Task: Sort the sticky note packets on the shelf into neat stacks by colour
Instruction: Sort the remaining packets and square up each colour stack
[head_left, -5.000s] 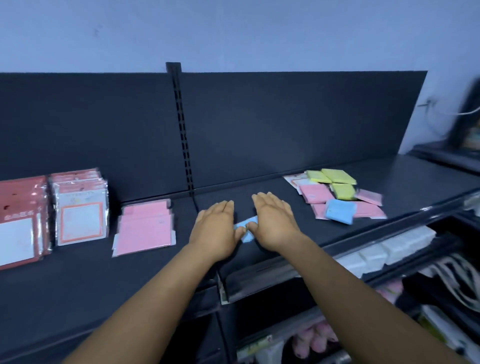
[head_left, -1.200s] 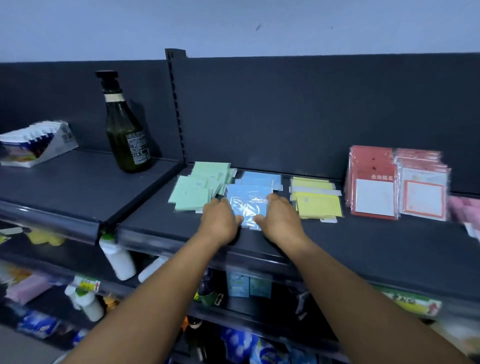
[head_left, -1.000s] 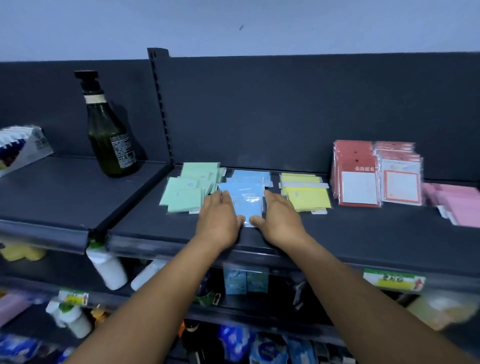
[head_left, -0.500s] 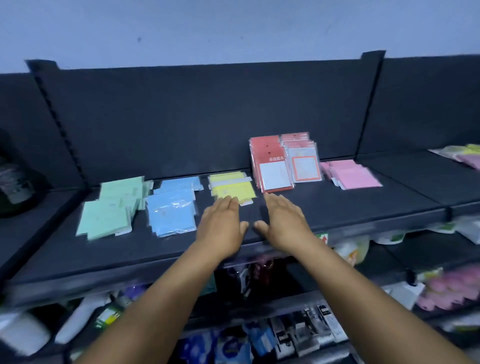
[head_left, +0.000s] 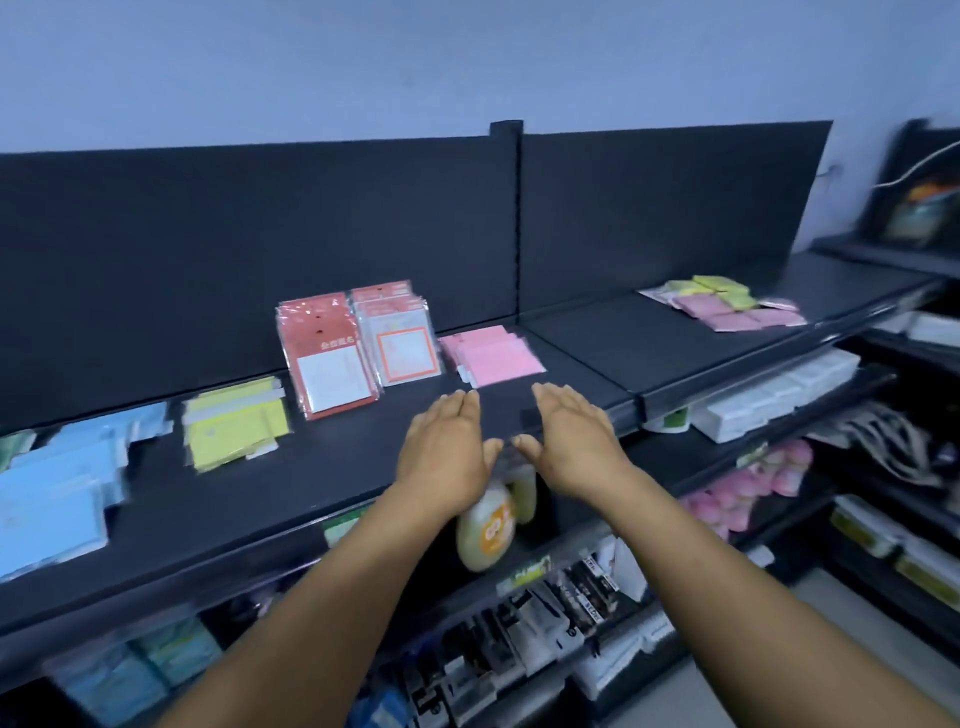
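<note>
On the dark shelf (head_left: 322, 483) lie sorted stacks: blue packets (head_left: 57, 483) at far left, yellow packets (head_left: 234, 423), and pink packets (head_left: 493, 353) near the upright. A loose mixed pile of yellow-green and pink packets (head_left: 727, 306) sits on the right shelf section. My left hand (head_left: 447, 447) and my right hand (head_left: 571, 441) hover side by side over the shelf's front edge, just in front of the pink stack, fingers straight, holding nothing.
Red-carded packs (head_left: 327, 358) and orange-framed packs (head_left: 400, 332) stand leaning against the back panel between the yellow and pink stacks. Lower shelves hold bottles (head_left: 488, 530), white boxes (head_left: 774, 384) and other goods. A black upright (head_left: 511, 223) divides the shelf sections.
My view and both hands have swung right, away from the blue stack where a blue packet was laid down. Both hands are now empty in front of the pink stack.
</note>
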